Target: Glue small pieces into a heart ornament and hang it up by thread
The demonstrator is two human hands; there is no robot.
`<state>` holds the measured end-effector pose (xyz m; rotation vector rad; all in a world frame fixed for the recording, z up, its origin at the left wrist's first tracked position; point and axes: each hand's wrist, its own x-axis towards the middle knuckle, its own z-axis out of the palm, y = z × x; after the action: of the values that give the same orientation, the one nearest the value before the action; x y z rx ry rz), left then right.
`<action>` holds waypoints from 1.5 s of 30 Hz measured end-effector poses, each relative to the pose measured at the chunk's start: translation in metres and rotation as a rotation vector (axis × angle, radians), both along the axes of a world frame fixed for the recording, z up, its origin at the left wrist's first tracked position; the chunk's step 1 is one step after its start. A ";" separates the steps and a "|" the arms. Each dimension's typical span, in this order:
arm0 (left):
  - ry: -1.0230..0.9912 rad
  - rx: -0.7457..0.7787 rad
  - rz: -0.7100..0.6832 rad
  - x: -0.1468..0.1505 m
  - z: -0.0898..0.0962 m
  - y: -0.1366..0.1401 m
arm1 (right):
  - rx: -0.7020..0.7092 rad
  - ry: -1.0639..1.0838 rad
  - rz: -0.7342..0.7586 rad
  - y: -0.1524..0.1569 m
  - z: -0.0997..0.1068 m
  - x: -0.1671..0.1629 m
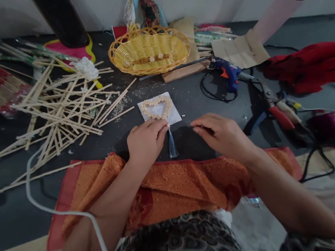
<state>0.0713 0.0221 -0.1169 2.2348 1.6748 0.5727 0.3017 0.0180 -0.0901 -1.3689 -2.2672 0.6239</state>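
A heart-shaped ring of pale beads or wood bits [159,106] lies on a white square sheet [174,115] at the middle of the table. From its lower tip a blue-grey tassel [171,144] hangs down toward me. My left hand [146,140] is closed, thumb and forefinger pinched at the tassel's top, just below the heart. To the right of the tassel, my right hand [221,133] is raised a little with thumb and forefinger pressed together. Whatever it may hold is too small to make out. A tiny pale piece [183,115] lies beside the sheet.
Many thin wooden sticks [57,106] are heaped at left. A yellow woven basket [150,53] stands behind. At right are a blue glue gun [229,73], pliers [277,108] and a red cloth [316,67]. An orange towel [178,188] covers the near edge; a white cable [62,212] crosses my left arm.
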 end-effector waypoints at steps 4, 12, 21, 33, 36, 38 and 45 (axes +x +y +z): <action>-0.006 -0.016 0.012 0.000 0.002 0.000 | -0.021 0.001 0.024 -0.008 0.001 0.001; -0.057 -0.011 0.010 -0.002 0.000 -0.001 | 0.001 -0.007 -0.032 -0.011 0.004 0.019; -0.081 -0.005 0.029 -0.006 -0.003 -0.003 | 0.187 -0.109 -0.313 0.027 0.017 0.071; -0.119 -0.039 0.050 -0.007 0.004 -0.005 | 0.094 -0.366 -0.603 0.108 -0.003 0.118; -0.141 -0.024 0.058 -0.007 0.003 -0.006 | 0.026 -0.368 -0.617 0.115 -0.002 0.114; -0.150 -0.016 0.061 -0.007 0.003 -0.006 | -0.004 -0.372 -0.652 0.121 -0.002 0.112; -0.149 0.004 0.061 -0.006 0.003 -0.008 | -0.263 0.000 -0.822 0.141 -0.013 0.109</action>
<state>0.0648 0.0146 -0.1141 2.0939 1.6721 0.7385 0.4107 0.1595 -0.1032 -2.2113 -1.4287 0.6215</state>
